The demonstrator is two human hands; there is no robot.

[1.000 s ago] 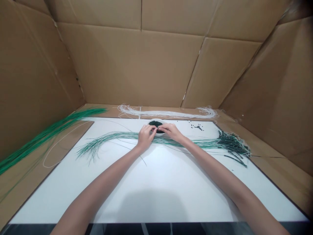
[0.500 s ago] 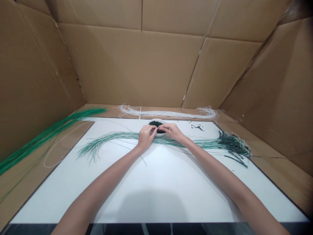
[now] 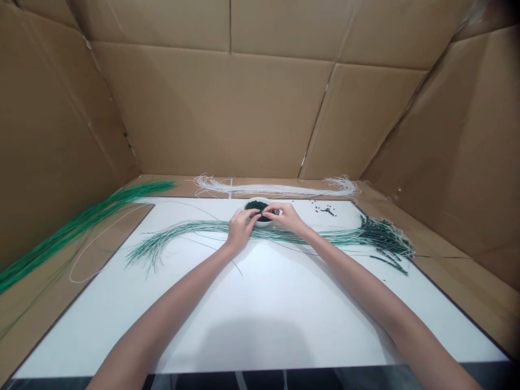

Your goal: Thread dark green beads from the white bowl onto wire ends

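Over a white bowl [image 3: 266,223] of small dark green beads [image 3: 257,206], my two hands meet with their fingertips almost touching. My left hand [image 3: 240,225] is closed in a pinch at the bowl's left side. From the right, my right hand [image 3: 286,214] pinches thumb against forefinger above the beads. What lies between the fingertips is too small to make out. A thin pale strand [image 3: 184,203] runs toward my left hand, but its end is hidden there. Beneath both wrists lies a bundle of green and white strands [image 3: 325,237], with dark beaded ends [image 3: 382,235] at the right.
Loose beads [image 3: 326,210] are scattered right of the bowl. Behind it, a white strand bundle [image 3: 280,189] lies along the cardboard wall [image 3: 219,114]. Green strands [image 3: 93,216] lie off the left edge of the white board [image 3: 244,325]. Short dark beaded pieces [image 3: 388,264] rest at right.
The view has shifted slightly. Both hands stay pinched over the bowl, and the pale glint between the fingertips no longer shows clearly.
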